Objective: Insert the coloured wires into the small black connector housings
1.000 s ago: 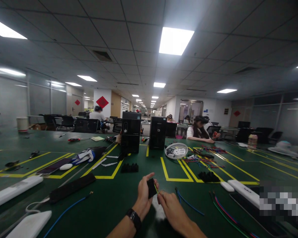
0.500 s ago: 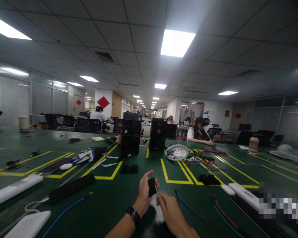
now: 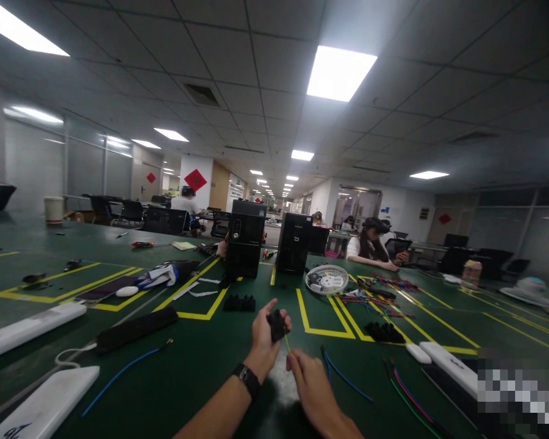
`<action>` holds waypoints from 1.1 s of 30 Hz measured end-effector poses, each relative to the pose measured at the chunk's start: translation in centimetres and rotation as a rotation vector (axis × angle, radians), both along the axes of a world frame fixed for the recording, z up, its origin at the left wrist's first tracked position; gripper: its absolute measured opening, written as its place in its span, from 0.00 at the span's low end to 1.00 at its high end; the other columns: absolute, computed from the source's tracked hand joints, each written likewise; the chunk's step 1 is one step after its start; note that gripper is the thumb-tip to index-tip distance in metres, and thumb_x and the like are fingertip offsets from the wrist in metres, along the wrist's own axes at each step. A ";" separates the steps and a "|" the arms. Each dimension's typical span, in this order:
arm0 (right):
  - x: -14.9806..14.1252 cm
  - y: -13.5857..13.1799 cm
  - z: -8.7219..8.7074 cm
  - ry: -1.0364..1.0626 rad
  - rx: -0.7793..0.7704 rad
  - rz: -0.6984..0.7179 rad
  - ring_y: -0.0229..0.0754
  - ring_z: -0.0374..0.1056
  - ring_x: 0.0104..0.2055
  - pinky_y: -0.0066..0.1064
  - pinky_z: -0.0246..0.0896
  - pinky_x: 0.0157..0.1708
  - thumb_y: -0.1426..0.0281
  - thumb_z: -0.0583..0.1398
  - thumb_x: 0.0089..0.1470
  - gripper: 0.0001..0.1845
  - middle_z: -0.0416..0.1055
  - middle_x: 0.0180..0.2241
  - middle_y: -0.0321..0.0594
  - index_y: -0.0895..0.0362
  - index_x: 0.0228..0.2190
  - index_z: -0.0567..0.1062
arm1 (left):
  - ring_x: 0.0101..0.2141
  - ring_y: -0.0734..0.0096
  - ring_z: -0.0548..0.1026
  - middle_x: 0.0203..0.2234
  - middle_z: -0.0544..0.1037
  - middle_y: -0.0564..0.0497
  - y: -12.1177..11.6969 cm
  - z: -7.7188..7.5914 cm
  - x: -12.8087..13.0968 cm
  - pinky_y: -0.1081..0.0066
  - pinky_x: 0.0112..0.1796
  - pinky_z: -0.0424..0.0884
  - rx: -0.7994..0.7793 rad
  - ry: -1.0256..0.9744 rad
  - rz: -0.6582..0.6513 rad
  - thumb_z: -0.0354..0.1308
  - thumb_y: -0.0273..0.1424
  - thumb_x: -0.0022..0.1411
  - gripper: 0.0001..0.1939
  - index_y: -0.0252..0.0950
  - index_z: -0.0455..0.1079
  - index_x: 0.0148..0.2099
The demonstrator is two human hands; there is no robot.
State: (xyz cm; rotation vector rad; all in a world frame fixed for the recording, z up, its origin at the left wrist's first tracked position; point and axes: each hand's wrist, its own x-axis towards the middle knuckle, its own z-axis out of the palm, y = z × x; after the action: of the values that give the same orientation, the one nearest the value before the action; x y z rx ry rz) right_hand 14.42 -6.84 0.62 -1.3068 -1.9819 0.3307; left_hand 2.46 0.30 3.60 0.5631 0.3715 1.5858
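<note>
In my left hand point(image 3: 263, 338), which wears a black wristband, is a small black block point(image 3: 277, 325) gripped between thumb and fingers. My right hand point(image 3: 308, 372) pinches a thin yellow-green wire point(image 3: 288, 345) just below it. The wire's upper end reaches the underside of the block; whether it sits inside cannot be made out. To the right of my right hand lie blue wires point(image 3: 348, 381). A black ridged block point(image 3: 240, 303) rests beyond my left hand, and another ridged block point(image 3: 384, 332) is farther right.
Two black computer towers point(image 3: 244, 241) stand ahead, with a white round basket point(image 3: 327, 280) beside them. White power strips point(image 3: 32, 332) and a blue wire point(image 3: 123, 375) lie left. Green and red wires point(image 3: 412, 393) lie right. A co-worker point(image 3: 373, 247) sits across the table.
My left hand has turned the black block and raised it slightly. My right hand keeps its pinch on the wire, a little lower relative to the block. The view has shifted slightly.
</note>
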 end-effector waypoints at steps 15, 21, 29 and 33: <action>-1.2 -0.9 0.0 -0.100 0.005 0.145 0.42 0.66 0.45 0.30 0.57 0.46 0.68 0.48 0.62 0.15 0.70 0.41 0.42 0.54 0.40 0.74 | 0.21 0.69 0.74 0.21 0.76 0.50 2.4 -1.1 -5.6 0.72 0.24 0.67 -0.063 0.328 0.164 0.50 0.38 0.58 0.16 0.34 0.61 0.46; -0.1 1.7 1.2 -0.014 0.201 0.046 0.47 0.48 0.62 0.42 0.44 0.60 0.69 0.60 0.52 0.36 0.54 0.60 0.45 0.53 0.60 0.53 | 0.19 0.69 0.72 0.21 0.73 0.53 0.6 -1.9 -3.0 0.71 0.22 0.65 -0.102 0.526 -0.031 0.46 0.46 0.60 0.22 0.37 0.58 0.49; 1.0 6.8 2.0 -0.176 0.099 0.187 0.48 0.63 0.50 0.39 0.55 0.52 0.70 0.65 0.43 0.24 0.69 0.46 0.45 0.57 0.45 0.71 | 0.47 0.62 0.67 0.44 0.69 0.42 -1.2 -1.6 -3.5 0.63 0.47 0.61 0.081 1.267 0.338 0.43 0.43 0.65 0.20 0.34 0.61 0.50; 1.9 12.0 0.5 -0.259 -0.056 0.077 0.49 0.64 0.49 0.38 0.56 0.51 0.68 0.63 0.44 0.26 0.71 0.46 0.46 0.58 0.48 0.71 | 0.49 0.59 0.63 0.47 0.67 0.44 -4.2 -2.0 -4.8 0.60 0.48 0.58 0.571 1.817 0.438 0.52 0.41 0.62 0.18 0.37 0.64 0.50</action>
State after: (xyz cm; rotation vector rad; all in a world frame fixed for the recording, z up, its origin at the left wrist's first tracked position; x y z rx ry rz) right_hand 16.35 5.15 1.13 -1.3676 -2.2578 0.2654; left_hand -2.32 -3.90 1.60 2.4511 1.4338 1.0976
